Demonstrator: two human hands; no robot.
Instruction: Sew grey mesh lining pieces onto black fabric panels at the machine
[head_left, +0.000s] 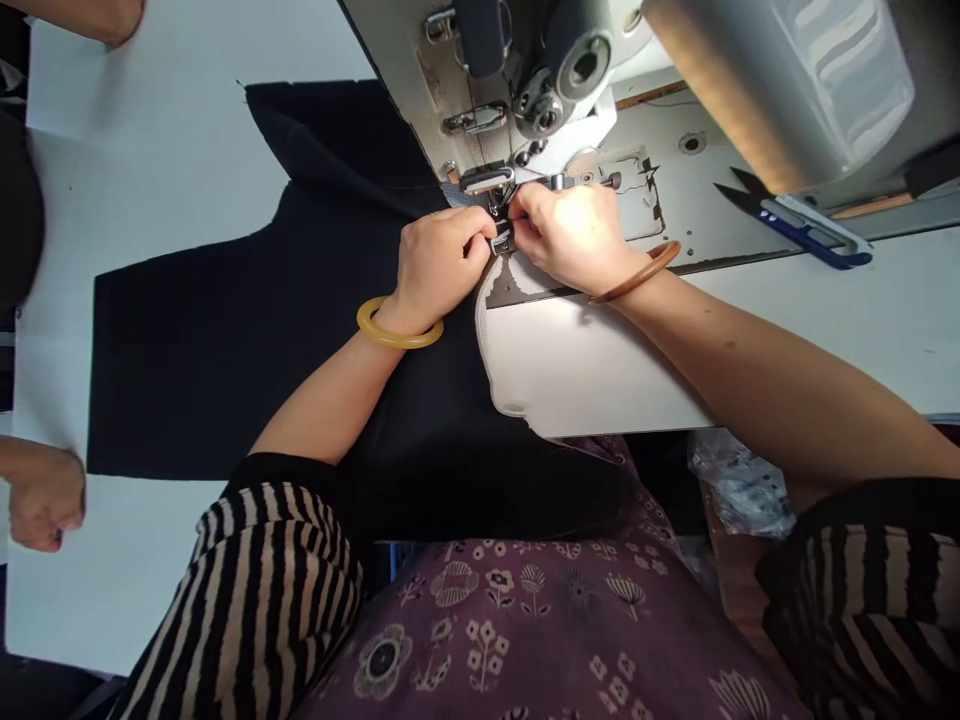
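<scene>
A large piece of black fabric (300, 270) lies across the table and hangs over the front edge towards my lap. Its right side carries a pale mesh-like edging (486, 350). My left hand (442, 258) rests on the fabric with its fingers closed, thumb and forefinger pinching its edge by the presser foot (501, 238) of a sewing machine (420, 60). My right hand (574, 228), fingers also pinched together, is just right of the needle area under a bright light. What its fingertips hold is too small to make out. The needle tip is partly hidden between the hands.
Blue-handled thread snips (806, 230) lie on the machine bed at the right. Another person's hand (46, 498) rests by the fabric's left end, and a forearm (97, 15) reaches in at the top left. Clear plastic wrapping (742, 485) sits below the table's front edge.
</scene>
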